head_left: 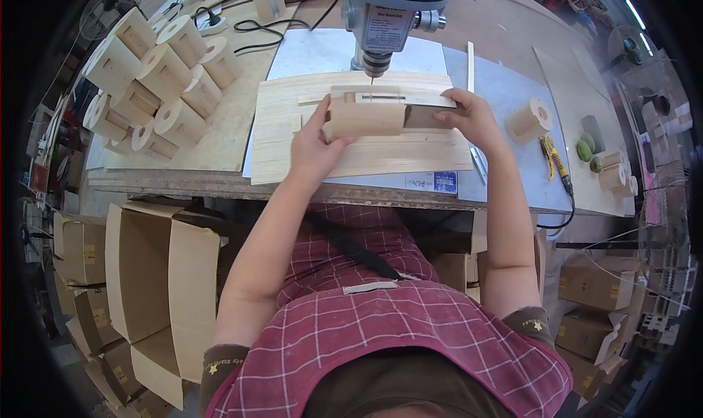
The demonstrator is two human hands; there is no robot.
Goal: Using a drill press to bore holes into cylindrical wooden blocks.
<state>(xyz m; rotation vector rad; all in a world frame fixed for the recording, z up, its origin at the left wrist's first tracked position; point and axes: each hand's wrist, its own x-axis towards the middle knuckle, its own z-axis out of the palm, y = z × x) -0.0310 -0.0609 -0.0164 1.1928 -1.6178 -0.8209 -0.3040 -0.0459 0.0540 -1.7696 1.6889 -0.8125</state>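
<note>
My left hand (318, 143) is closed on the left end of a pale wooden block (362, 120) that lies just in front of the drill press (377, 26), under its chuck. My right hand (472, 117) is closed on a dark rectangular piece (428, 117) to the block's right, its fingers also at a pale strip (428, 98) behind it. A slot shows behind the block. Both pieces are over a light wooden board (293, 165); whether they rest on it I cannot tell.
Several hollow wooden blocks (157, 74) are stacked at the left. At the right are another block (523, 121), a yellow-black corded tool (553, 161) and small green objects (586, 147). A black cord (263, 44) lies at the back. Cardboard boxes (143, 271) stand below the bench.
</note>
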